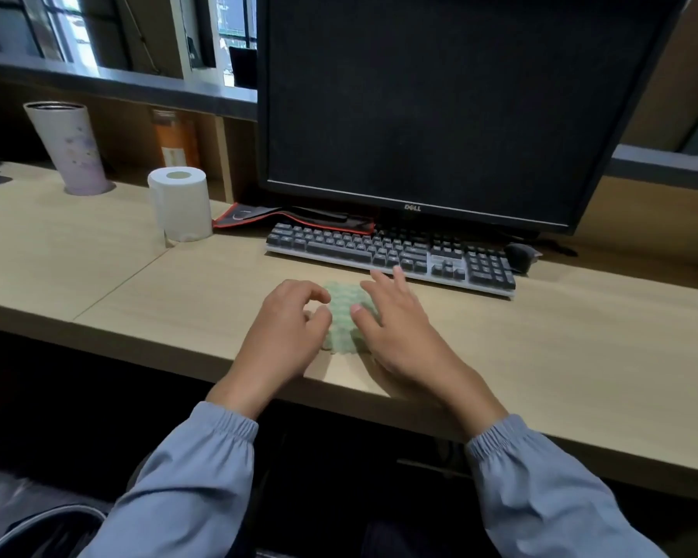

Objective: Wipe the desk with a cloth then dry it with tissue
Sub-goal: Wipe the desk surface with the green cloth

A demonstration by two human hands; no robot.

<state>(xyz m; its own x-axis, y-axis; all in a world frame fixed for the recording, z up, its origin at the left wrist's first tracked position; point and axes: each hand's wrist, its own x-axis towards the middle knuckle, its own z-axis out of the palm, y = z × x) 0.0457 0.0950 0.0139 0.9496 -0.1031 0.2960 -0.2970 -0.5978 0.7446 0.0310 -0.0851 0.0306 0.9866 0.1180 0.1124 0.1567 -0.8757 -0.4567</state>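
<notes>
Our left hand (287, 328) has its fingers curled at the left edge of the green cloth (345, 312) — we cannot tell if it really pinches the cloth or only touches it. Our right hand (395, 328) lies open with its fingers spread and presses down on the right side of the cloth. The cloth sits on the desk (561, 356) near the front edge, just in front of the keyboard (387, 251). We think this is the wiping step, the first one. Next we should push the cloth across the bare wood and keep it off the keys. The tissue roll (180, 203) stands well off to the left — that is for drying later
</notes>
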